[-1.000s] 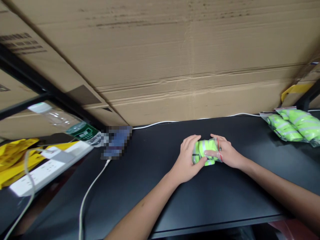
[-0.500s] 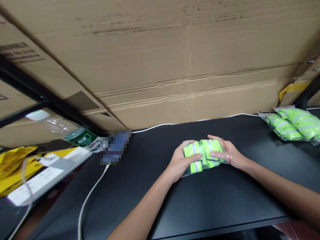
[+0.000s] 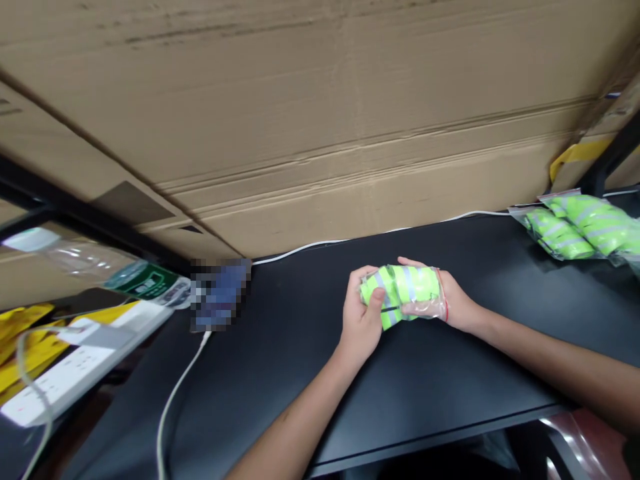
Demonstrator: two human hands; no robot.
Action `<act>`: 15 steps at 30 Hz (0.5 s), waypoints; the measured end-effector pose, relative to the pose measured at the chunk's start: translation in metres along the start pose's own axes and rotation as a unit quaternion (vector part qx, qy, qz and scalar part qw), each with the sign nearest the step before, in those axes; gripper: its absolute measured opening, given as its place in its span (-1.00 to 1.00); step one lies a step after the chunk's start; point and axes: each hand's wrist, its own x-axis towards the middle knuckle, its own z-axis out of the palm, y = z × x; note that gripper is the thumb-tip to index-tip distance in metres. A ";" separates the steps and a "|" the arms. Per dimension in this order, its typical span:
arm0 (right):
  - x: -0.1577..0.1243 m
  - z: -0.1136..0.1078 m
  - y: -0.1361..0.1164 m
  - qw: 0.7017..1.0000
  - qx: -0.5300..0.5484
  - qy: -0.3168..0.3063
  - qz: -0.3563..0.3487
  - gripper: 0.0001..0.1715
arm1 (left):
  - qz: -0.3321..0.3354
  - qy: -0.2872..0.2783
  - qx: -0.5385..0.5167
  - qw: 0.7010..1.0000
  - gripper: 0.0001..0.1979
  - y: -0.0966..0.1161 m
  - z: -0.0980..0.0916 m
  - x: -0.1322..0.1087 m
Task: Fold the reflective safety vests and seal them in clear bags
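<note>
A clear zip bag point(image 3: 419, 285) with a red seal line holds rolled neon-yellow reflective strips with silver bands. It is above the black table, between my two hands. My left hand point(image 3: 361, 317) is closed round the bag's left end, its thumb across the front. The right end, by the red seal line, is gripped by my right hand point(image 3: 456, 301), partly seen through the plastic. Similar bagged neon-yellow strips point(image 3: 600, 223) lie at the right back of the table.
A black table point(image 3: 280, 373) runs below a large cardboard box point(image 3: 300, 100). To the left are a white power strip point(image 3: 75, 367), a leaning plastic bottle point(image 3: 145, 280), a pixelated blue device point(image 3: 223, 297) with a cable, and yellow packaging point(image 3: 35, 353).
The bag has been turned a little in my hands, and my left thumb sits higher on it. Its bottom left plastic corner no longer hangs out. The view has shifted slightly.
</note>
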 end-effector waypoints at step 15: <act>-0.005 0.006 -0.011 0.987 0.113 0.097 0.065 -0.04 | -0.026 0.018 0.192 0.981 -0.39 0.005 -0.008 0.009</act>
